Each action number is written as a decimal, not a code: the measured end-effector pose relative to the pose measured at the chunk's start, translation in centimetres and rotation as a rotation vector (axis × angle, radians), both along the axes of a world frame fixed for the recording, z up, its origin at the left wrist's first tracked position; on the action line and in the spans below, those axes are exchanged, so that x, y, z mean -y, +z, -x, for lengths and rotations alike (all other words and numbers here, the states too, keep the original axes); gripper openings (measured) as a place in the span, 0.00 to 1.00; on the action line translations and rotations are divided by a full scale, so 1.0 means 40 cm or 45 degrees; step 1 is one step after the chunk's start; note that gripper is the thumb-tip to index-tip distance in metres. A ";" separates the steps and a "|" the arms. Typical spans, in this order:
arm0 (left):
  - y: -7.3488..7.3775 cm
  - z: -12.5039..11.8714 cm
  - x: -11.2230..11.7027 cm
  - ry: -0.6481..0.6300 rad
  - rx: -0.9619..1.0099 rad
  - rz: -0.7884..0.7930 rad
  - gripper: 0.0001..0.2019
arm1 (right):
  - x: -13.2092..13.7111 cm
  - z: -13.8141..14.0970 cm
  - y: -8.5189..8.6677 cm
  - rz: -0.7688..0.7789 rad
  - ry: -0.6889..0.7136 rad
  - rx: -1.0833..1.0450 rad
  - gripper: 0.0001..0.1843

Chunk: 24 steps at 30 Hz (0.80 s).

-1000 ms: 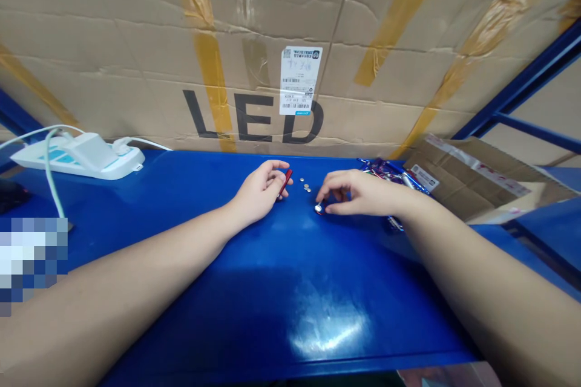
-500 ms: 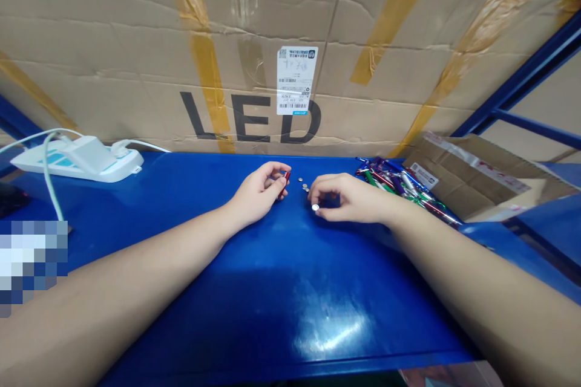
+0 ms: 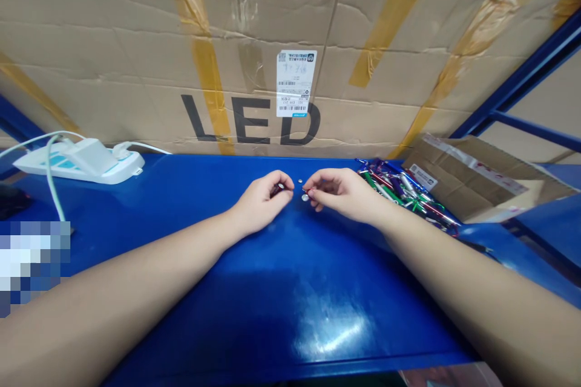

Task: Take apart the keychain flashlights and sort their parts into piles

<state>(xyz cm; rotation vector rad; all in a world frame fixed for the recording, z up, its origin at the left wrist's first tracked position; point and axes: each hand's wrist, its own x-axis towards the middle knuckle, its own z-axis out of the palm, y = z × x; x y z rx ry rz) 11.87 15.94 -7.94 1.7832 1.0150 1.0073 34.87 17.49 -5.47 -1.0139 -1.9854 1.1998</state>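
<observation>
At the middle of the glossy blue metal-look worktop (image 3: 254, 302), two small parts are held apart, one in each hand. The left hand (image 3: 267, 201) is curled, with thumb and fingers closed around a small dark cylinder with a pale round end (image 3: 281, 186); most of its body is hidden in the grip. The right hand (image 3: 338, 190) has thumb and forefinger drawn together in a pinch, and a small round piece with a silver face (image 3: 305, 198) sits at its fingertips (a further tiny item may be caught there, but this is too small to confirm). A tiny loose metallic disc (image 3: 300, 181) lies on the worktop in the gap between the hands, touching neither. Status, judged from the present layout: the operation appears to be midway, since both parts are in hand but not joined, and the loose disc is not picked up. To the right, a heap of shiny multicoloured metallic tubes (image 3: 411, 193) lies next to an open brown cardboard box (image 3: 476, 175); no fingers touch the heap, and whether its tubes are finished or pending cannot be determined. At the far left rests a white power strip with a plug adapter (image 3: 122, 172). A large brown cardboard carton marked LED (image 3: 136, 84) stands behind the worktop.
</observation>
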 end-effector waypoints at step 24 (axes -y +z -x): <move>0.000 -0.003 -0.005 0.180 -0.101 -0.144 0.12 | 0.020 0.019 -0.003 -0.029 -0.050 0.071 0.10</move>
